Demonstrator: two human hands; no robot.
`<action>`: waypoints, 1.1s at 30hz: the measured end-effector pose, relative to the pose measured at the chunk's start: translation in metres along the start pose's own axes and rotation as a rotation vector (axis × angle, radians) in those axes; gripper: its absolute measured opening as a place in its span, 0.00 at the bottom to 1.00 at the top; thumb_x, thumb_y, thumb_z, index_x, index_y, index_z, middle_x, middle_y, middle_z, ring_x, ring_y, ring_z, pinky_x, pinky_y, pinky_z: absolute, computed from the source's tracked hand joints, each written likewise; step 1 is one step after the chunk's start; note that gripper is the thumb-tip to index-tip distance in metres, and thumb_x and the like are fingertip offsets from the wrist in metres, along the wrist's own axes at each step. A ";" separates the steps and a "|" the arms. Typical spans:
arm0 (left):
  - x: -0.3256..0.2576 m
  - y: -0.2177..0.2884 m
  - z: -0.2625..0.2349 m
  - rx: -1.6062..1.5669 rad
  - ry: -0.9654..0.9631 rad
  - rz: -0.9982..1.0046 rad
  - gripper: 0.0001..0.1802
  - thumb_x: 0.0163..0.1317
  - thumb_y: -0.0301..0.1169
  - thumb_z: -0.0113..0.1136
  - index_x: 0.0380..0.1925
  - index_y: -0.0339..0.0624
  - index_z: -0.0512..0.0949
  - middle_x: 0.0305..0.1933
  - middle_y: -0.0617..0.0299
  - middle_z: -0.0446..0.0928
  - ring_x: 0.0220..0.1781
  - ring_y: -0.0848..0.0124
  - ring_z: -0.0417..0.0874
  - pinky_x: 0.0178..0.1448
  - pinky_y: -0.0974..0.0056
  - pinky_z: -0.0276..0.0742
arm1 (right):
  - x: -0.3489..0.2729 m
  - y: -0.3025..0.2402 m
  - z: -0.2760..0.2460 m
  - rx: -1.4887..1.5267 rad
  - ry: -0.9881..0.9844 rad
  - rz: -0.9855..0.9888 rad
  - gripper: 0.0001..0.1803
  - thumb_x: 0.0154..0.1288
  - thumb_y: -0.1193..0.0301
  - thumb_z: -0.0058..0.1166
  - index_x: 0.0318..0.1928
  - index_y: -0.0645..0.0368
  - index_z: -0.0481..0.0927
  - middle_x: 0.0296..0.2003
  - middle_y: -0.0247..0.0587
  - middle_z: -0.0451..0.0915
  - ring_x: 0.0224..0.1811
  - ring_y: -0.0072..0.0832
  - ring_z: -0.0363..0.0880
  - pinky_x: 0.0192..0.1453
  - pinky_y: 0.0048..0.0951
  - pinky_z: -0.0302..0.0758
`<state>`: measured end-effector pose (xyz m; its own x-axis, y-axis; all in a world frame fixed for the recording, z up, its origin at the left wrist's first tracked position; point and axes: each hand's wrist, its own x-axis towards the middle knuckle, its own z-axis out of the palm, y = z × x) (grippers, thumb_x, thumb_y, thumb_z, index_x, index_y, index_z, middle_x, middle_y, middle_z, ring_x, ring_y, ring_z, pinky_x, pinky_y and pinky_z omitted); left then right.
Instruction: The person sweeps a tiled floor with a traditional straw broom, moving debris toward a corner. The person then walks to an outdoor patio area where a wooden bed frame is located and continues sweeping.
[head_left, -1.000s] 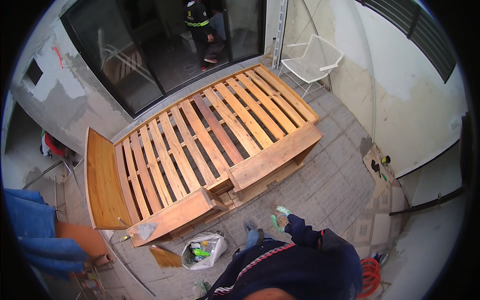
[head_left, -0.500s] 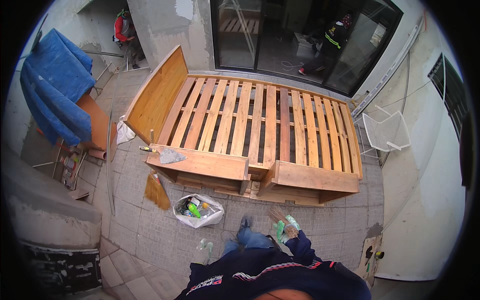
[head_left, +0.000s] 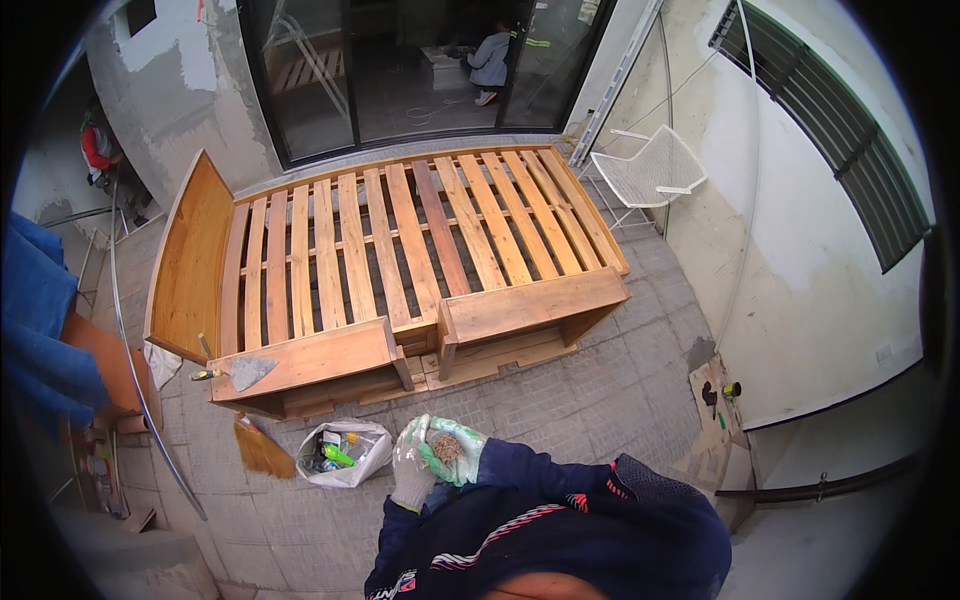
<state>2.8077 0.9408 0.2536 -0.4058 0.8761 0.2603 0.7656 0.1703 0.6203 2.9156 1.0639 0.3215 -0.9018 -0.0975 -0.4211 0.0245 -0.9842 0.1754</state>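
Observation:
Both my hands wear light grey work gloves with green, whitish-smeared palms. My right hand (head_left: 466, 466) is closed around a stick broom, whose brown bundled end (head_left: 446, 447) faces up. My left hand (head_left: 409, 465) is curled against the same bundle, beside the right; its fingertips are partly hidden. The broom's twigs are out of sight under the hands. Just left of them stands a white sack (head_left: 372, 459) holding bottles and a bright green item. A soft straw broom (head_left: 262, 449) leans by the wooden bed frame (head_left: 372, 250).
On the bed frame's near ledge lies a trowel (head_left: 252, 373). A white wire chair (head_left: 645, 178) stands at the far right. Blue tarp (head_left: 45, 320) hangs at left, near a long metal tube (head_left: 150, 410). One person (head_left: 100, 150) stands far left; another (head_left: 490, 62) crouches inside the doorway.
My left hand has come up to join the right at the stick broom. The view has shifted right, and the hands have moved closer to the sack. The person indoors has changed position.

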 end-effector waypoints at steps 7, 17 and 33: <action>-0.005 -0.038 -0.003 -0.075 -0.020 -0.073 0.24 0.62 0.39 0.66 0.56 0.40 0.78 0.58 0.49 0.81 0.61 0.52 0.82 0.65 0.52 0.78 | 0.022 0.004 0.007 -0.018 0.070 0.090 0.18 0.77 0.52 0.54 0.54 0.51 0.82 0.47 0.38 0.87 0.48 0.35 0.89 0.48 0.42 0.91; -0.009 -0.036 0.014 -0.205 0.158 -0.153 0.24 0.59 0.39 0.70 0.54 0.42 0.81 0.51 0.53 0.85 0.54 0.53 0.85 0.57 0.51 0.81 | -0.011 -0.014 0.038 -0.185 0.024 0.262 0.33 0.76 0.43 0.52 0.62 0.61 0.78 0.49 0.47 0.85 0.47 0.39 0.88 0.44 0.44 0.90; -0.001 -0.028 -0.005 -0.479 0.059 -0.331 0.22 0.56 0.43 0.72 0.47 0.43 0.84 0.48 0.53 0.86 0.51 0.52 0.87 0.57 0.52 0.82 | -0.024 -0.005 0.088 -2.269 -0.337 -1.197 0.36 0.59 0.52 0.71 0.64 0.56 0.79 0.57 0.52 0.80 0.61 0.49 0.78 0.70 0.49 0.72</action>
<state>2.7839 0.9333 0.2396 -0.6230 0.7817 0.0280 0.2881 0.1960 0.9373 2.8994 1.0846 0.4090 -0.8706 0.0965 0.4824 -0.2793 0.7102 -0.6463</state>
